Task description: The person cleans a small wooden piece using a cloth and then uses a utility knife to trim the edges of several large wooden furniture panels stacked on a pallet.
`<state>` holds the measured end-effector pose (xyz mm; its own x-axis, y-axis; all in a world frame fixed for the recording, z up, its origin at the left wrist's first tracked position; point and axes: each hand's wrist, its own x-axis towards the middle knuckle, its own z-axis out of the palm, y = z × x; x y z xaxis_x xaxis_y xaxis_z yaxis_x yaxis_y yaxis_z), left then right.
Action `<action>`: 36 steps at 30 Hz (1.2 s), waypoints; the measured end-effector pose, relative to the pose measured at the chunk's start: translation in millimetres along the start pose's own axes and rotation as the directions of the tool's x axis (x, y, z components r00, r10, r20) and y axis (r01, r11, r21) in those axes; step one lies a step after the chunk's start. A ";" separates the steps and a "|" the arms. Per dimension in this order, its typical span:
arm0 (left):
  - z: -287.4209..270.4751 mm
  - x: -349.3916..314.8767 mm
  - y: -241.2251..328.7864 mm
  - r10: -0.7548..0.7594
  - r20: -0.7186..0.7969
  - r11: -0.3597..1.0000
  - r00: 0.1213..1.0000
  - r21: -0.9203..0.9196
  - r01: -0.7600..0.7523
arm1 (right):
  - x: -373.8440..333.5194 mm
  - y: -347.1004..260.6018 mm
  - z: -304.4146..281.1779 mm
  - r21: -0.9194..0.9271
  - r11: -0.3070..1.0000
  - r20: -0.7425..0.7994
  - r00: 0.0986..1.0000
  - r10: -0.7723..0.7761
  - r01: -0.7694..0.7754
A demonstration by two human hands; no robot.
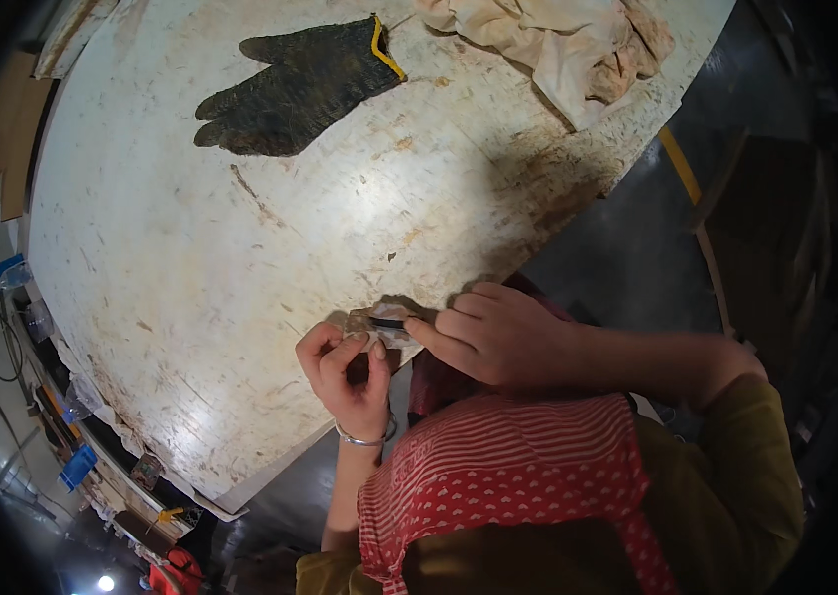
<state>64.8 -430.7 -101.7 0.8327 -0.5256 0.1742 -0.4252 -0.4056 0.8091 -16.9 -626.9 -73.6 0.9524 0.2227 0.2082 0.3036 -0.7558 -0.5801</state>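
Near the table's front edge, both hands meet over a small crumpled, partly see-through piece (394, 310) that looks like plastic film. My left hand (348, 375), with a bangle at the wrist, pinches its near left side between thumb and fingers. A slim black strip (386, 323) lies across the piece, its right end at the fingertips of my right hand (478, 332). That hand's fingers are curled closed around the strip's end. What exactly the strip is, I cannot make out.
Farther off on the stained white table (191, 258) lies a dark knitted glove (300, 89) with a yellow cuff. A crumpled pale cloth (578, 45) sits at the far right edge. Blue items (77, 466) and clutter line the left side. Dark floor (617, 268) shows at right.
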 end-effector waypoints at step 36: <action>-2.6 -2.3 -2.9 0.024 0.040 1.000 0.999 0.005 -0.024 | 0.6 10.3 24.6 0.087 0.996 -0.059 0.998 0.011 -0.006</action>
<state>65.0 -426.4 -103.0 0.8076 -0.5644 0.1709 -0.4469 -0.3967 0.8018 -12.5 -619.5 -98.8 0.9524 0.1777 0.2478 0.2993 -0.7005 -0.6478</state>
